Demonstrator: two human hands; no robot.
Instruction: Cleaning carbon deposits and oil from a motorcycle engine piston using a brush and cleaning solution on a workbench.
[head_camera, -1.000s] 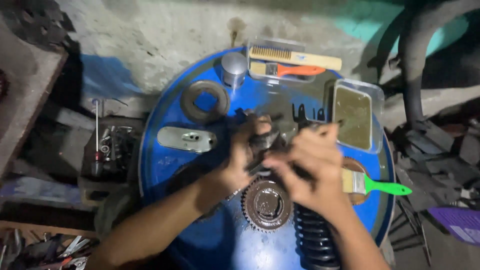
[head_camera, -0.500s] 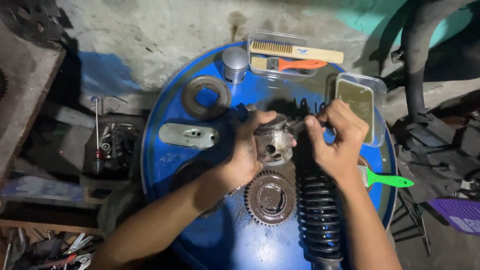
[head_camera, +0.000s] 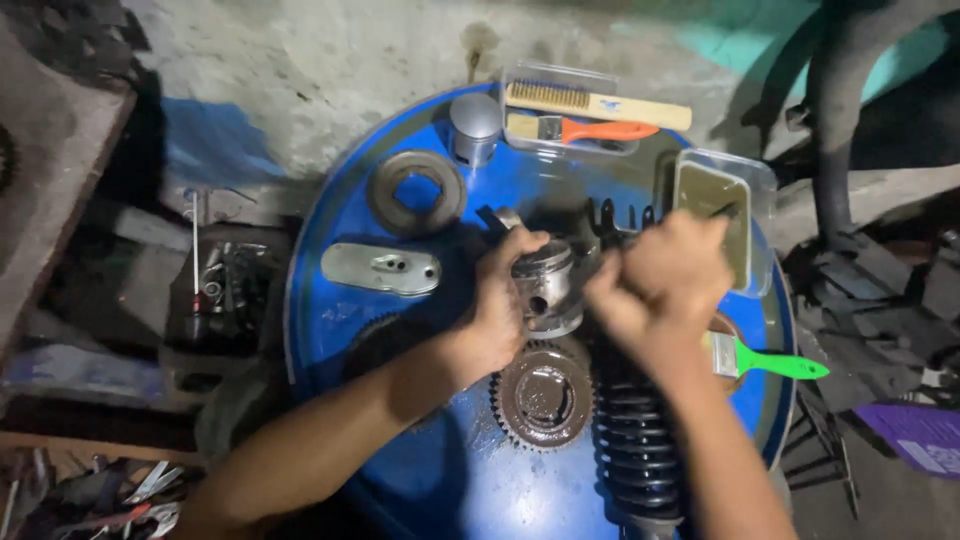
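Gripping a grey metal piston (head_camera: 545, 290) from its left side, the left hand (head_camera: 500, 300) wraps its fingers around the piston's skirt and holds it just above the middle of the blue drum top (head_camera: 330, 310). Just to the right, the right hand (head_camera: 665, 275) is clenched into a fist beside the piston; whether anything sits inside that fist cannot be told (the fingers hide it).

Below the piston lies a rusty toothed gear (head_camera: 543, 393), and next to it, under the right forearm, a black coil-spring shock absorber (head_camera: 635, 450) runs down toward the drum's near edge. A green-handled paintbrush (head_camera: 770, 362) lies at the drum's right rim.

Left of the hands, a flat silvery metal plate (head_camera: 381, 268) rests on the drum, with a dark ring-shaped part (head_camera: 415, 191) above it and a second piston (head_camera: 475, 125) standing near the far rim. A clear tray (head_camera: 560, 78) at the far edge holds a wooden wire brush (head_camera: 598, 102) and an orange-handled brush (head_camera: 585, 129). Another clear plastic container (head_camera: 762, 180), filled with murky brownish liquid, sits just beyond the right hand.
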